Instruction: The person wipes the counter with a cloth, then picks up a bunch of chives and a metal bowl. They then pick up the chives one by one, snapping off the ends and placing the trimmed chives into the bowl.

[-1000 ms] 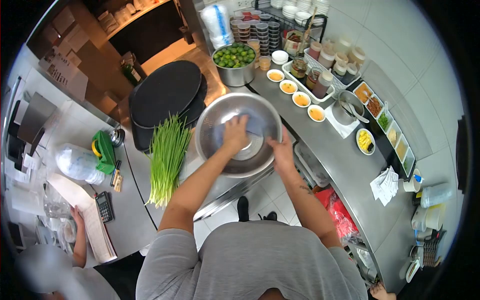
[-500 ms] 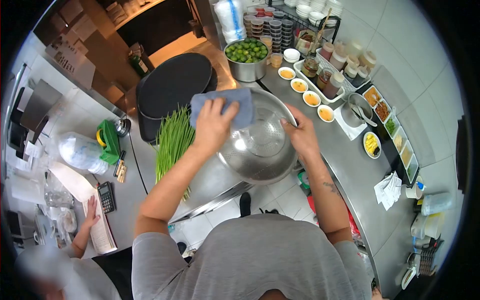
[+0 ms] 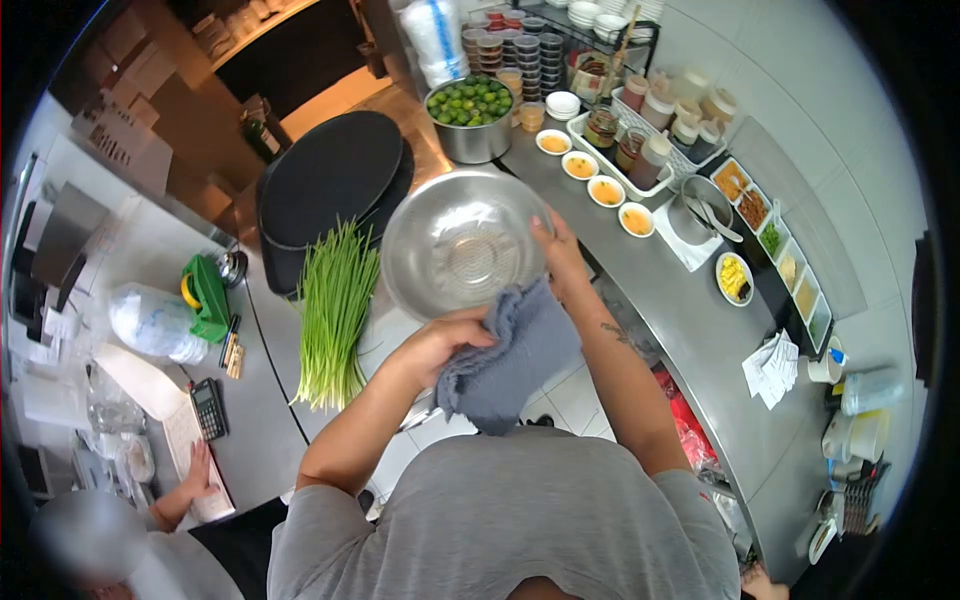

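A perforated steel bowl [image 3: 465,245] is held up in front of my body, its inside facing me. My right hand [image 3: 562,258] grips its right rim. My left hand [image 3: 447,345] is closed on a blue-grey cloth [image 3: 515,360] at the bowl's lower edge; the cloth hangs down between my forearms. Long green chives [image 3: 337,315] lie on the counter left of the bowl. Beyond the bowl stands a steel pot [image 3: 475,139] full of green limes [image 3: 468,101].
Black round trays [image 3: 330,180] lie behind the chives. Small bowls [image 3: 606,191], a bottle basket [image 3: 668,181] and a topping tray [image 3: 770,238] line the right counter. At lower left, a co-worker's hand [image 3: 201,472] rests on a notebook [image 3: 184,440] beside a calculator [image 3: 209,408].
My left hand and the cloth have moved from the bowl's upper left rim to its lower edge. The bowl has shifted left and up, its inside turned more towards me.
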Demonstrator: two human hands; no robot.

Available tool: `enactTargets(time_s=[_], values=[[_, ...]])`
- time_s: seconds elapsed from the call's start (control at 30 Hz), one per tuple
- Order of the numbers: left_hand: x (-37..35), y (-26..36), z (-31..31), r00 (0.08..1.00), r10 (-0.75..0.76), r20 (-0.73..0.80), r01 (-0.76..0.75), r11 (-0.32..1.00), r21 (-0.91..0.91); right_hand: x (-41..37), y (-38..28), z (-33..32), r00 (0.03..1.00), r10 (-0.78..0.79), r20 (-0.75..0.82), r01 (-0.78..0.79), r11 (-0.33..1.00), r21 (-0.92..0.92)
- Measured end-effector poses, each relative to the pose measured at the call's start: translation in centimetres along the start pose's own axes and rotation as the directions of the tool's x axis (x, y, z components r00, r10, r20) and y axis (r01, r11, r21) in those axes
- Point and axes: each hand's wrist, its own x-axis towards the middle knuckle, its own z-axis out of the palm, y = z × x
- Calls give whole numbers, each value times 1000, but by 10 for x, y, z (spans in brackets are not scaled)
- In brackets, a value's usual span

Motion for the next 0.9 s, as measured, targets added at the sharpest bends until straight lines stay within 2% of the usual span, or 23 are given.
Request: enactTargets(time_s=[0.03, 0.07, 0.17, 0.2, 0.27, 0.3, 0.33, 0.37, 0.4, 0.47, 0.53, 0.6, 0.7, 0.77, 0.8, 0.87, 0.9], values=[[1, 1, 0, 1000, -1, 1, 1, 997, -75, -1, -1, -2, 999, 18, -43, -20, 999, -43], [1, 1, 1, 998, 45, -51, -48, 997, -62, 0, 5, -14, 999, -50, 7, 50, 990, -135], [18, -12, -2, 982, 143, 126, -82, 915, -395, -24, 11, -63, 977, -184, 104, 199, 968, -151], [23, -15, 4, 982, 126, 142, -72, 938, -338, -55, -15, -75, 991, 27, 130, -23, 999, -31], [41, -25, 17, 943, 157, 293, -82, 964, -253, -91, -11, -107, 970, 44, 238, -96, 973, 210], [51, -30, 26, 917, 172, 361, -99, 972, -213, -111, -12, -113, 969, 32, 245, -118, 931, 347], [56, -27, 48, 933, 84, 350, -109, 993, 51, -131, -16, -119, 968, 21, 248, -141, 868, 476], [61, -25, 72, 948, 0, 317, -105, 944, 313, -148, -21, -127, 978, 16, 209, -117, 870, 480], [70, -33, 85, 937, 28, 347, -138, 945, 297, -162, -27, -135, 986, 9, 168, -90, 871, 482], [91, -52, 109, 909, 82, 408, -202, 944, 261, -182, -41, -150, 994, -15, -104, 46, 952, 302], [108, -71, 125, 925, 114, 361, -242, 913, 330, -199, -51, -170, 966, -103, -239, 155, 965, 211], [122, -88, 146, 949, 115, 295, -230, 892, 390, -210, -61, -191, 928, -161, -337, 219, 965, 141], [154, -101, 171, 883, 127, 451, -265, 929, 258, -211, -69, -223, 882, -205, -424, 255, 965, 64], [177, -112, 185, 888, 208, 410, -390, 813, 433, -202, -75, -253, 853, -243, -463, 262, 965, -23], [183, -114, 189, 884, 252, 394, -440, 736, 515, -197, -75, -267, 775, -330, -539, 217, 940, -263], [167, -102, 184, 785, 392, 479, -617, 436, 655, -183, -68, -294, 605, -545, -580, 27, 743, -669], [156, -93, 177, 725, 440, 530, -667, 259, 699, -176, -62, -307, 595, -653, -468, 11, 589, -808]])
